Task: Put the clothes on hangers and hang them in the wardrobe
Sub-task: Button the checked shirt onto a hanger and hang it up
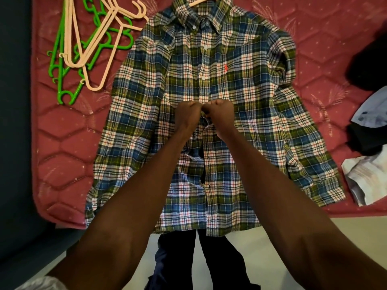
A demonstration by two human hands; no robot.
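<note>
A plaid shirt point(247, 114) in blue, green, white and red lies flat, front up, on a red quilted mattress point(62, 143). A peach hanger point(202, 1) sticks out of its collar at the top. My left hand point(186, 116) and my right hand point(222, 114) meet at the button placket in the shirt's middle, fingers curled, each pinching a front edge of the shirt. The upper buttons look fastened; the placket below my hands gapes open.
A pile of peach hangers point(100, 38) and green hangers point(62, 65) lies at the mattress's upper left. More clothes, dark point(368, 65), pale blue point(370, 111) and white point(366, 176), lie at the right edge. Pale floor point(272, 237) is below the mattress edge.
</note>
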